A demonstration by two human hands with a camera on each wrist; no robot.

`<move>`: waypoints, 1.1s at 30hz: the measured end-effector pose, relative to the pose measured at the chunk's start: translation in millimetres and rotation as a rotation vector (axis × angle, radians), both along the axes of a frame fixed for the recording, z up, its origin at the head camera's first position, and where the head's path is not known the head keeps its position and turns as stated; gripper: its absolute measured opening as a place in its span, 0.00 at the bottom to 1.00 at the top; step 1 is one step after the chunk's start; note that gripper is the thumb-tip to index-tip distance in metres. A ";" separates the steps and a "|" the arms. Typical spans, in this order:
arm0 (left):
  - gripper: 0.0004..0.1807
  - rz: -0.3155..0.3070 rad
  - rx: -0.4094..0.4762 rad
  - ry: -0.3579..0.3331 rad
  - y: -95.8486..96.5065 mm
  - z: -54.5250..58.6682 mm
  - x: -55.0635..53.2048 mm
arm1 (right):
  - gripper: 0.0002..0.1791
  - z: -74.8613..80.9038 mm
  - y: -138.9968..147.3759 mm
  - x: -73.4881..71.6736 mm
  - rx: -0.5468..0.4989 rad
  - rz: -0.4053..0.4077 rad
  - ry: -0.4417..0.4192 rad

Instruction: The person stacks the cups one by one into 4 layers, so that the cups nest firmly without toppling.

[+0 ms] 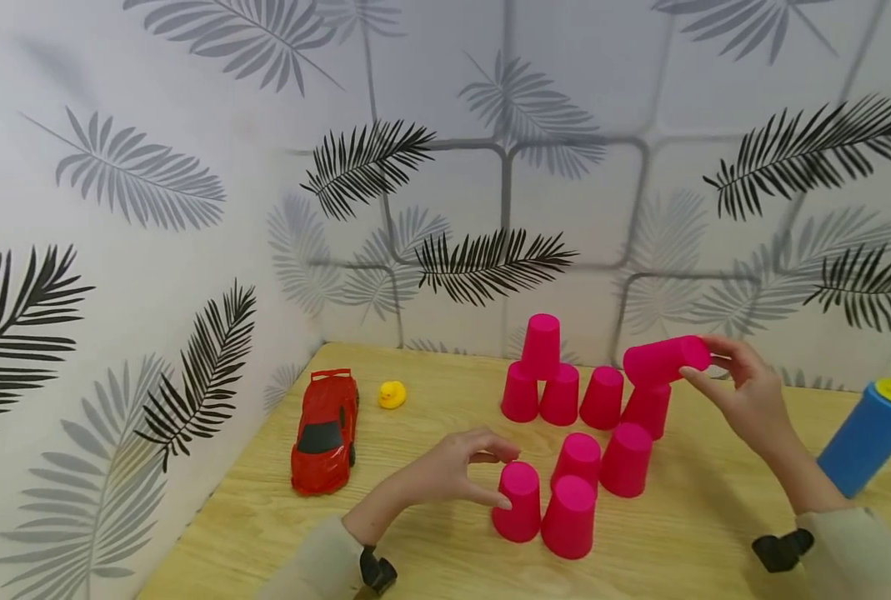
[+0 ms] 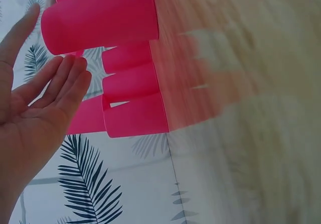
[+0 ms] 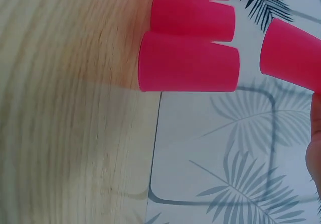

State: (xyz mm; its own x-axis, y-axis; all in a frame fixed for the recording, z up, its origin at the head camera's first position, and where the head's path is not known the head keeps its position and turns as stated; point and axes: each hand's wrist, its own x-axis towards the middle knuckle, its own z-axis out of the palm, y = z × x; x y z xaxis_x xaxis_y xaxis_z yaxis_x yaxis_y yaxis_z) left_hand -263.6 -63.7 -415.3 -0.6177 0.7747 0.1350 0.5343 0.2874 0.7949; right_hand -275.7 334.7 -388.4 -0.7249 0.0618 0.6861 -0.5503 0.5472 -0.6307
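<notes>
Fingers of the left hand (image 1: 445,471) spread loosely apart, their tips touching the top of the nearest upturned pink plastic cup (image 1: 518,501), which stands on the light wooden table (image 1: 430,533). Further right, the right hand (image 1: 741,387) pinches a sideways pink plastic cup (image 1: 664,359) by its rim, tilted above the back row of upturned cups (image 1: 588,398).
</notes>
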 end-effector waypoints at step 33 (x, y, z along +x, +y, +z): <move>0.23 -0.004 -0.057 0.003 2.4 -1.7 0.4 | 0.25 15.0 -7.2 -56.9 0.340 0.081 -0.136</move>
